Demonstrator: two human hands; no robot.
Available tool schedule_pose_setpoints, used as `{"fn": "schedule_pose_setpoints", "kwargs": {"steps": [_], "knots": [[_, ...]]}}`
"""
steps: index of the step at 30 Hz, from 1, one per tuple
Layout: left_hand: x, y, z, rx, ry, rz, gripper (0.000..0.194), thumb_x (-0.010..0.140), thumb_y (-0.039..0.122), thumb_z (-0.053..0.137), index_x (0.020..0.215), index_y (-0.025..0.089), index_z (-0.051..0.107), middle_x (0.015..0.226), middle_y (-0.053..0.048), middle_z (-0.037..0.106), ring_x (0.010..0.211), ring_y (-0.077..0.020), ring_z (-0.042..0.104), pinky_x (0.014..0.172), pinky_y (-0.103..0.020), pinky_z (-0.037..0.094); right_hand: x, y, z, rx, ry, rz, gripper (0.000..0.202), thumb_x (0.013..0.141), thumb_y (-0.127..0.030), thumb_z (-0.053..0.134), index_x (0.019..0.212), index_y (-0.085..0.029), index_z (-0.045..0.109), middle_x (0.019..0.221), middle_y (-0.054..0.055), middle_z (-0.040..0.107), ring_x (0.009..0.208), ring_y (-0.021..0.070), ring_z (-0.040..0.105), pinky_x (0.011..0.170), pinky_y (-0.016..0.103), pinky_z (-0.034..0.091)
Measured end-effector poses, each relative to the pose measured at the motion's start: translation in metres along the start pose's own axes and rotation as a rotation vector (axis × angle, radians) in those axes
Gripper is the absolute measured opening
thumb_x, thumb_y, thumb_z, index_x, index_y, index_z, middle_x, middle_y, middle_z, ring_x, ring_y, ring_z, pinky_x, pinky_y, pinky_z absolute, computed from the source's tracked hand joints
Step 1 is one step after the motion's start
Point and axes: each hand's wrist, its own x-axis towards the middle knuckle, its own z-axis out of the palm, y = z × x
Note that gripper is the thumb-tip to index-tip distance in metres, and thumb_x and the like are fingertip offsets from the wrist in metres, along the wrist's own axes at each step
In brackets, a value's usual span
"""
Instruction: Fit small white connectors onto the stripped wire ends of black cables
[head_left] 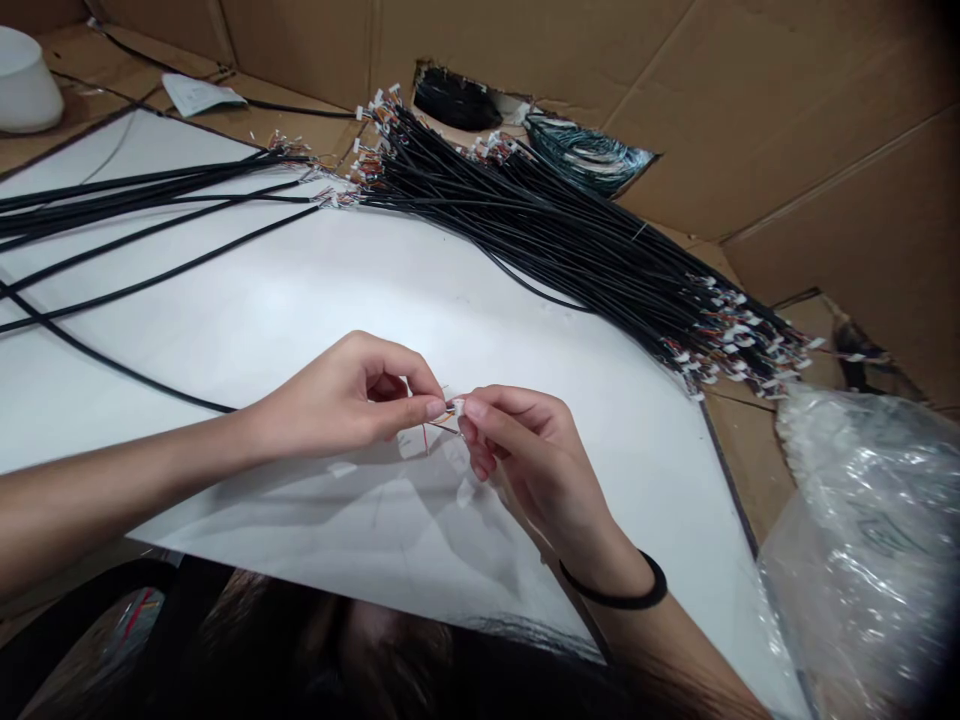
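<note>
connector point(460, 408) and thin wires point(448, 410)
pinches thin wires with left hand point(356, 395), connector with right hand point(536, 445), near heaped black cables point(570, 225) at far right

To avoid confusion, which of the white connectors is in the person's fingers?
The white connector held by the right hand; the other visible connectors lie at the black cables' ends.

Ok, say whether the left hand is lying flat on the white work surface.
No, the left hand is curled, its thumb and index finger pinched together beside the white wire connector.
</note>
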Motion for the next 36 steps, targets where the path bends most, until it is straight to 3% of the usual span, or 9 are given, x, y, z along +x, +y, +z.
{"fn": "schedule_pose_setpoints", "kwargs": {"steps": [14,26,36], "knots": [[-0.002,0.002,0.004,0.121,0.057,0.047,0.014,0.081,0.014,0.058,0.071,0.011,0.067,0.061,0.0,0.064,0.057,-0.0092,0.057,0.053,-0.018,0.045,-0.005,-0.004,0.011,-0.407,0.182,-0.161,0.019,0.082,-0.028,0.067,0.066,-0.018,0.065,0.052,-0.003,0.051,0.045,0.0083,0.042,0.043,0.023,0.031],[-0.002,0.002,0.007,0.225,0.118,0.071,0.015,0.08,0.014,0.057,0.07,0.012,0.068,0.06,0.0,0.062,0.055,-0.0085,0.054,0.052,-0.018,0.043,-0.008,0.003,0.02,-0.529,0.256,-0.35,0.014,0.086,-0.023,0.061,0.073,-0.019,0.065,0.067,0.001,0.062,0.058,0.0123,0.053,0.05,0.025,0.042],[-0.003,0.003,0.013,0.002,0.114,-0.043,0.014,0.079,0.014,0.056,0.071,0.01,0.066,0.052,0.003,0.054,0.048,-0.0066,0.048,0.045,-0.016,0.038,-0.008,0.009,0.023,-0.797,0.329,-0.629,0.013,0.086,-0.013,0.057,0.077,-0.02,0.061,0.062,0.0,0.057,0.053,0.0117,0.047,0.05,0.026,0.04]]}}
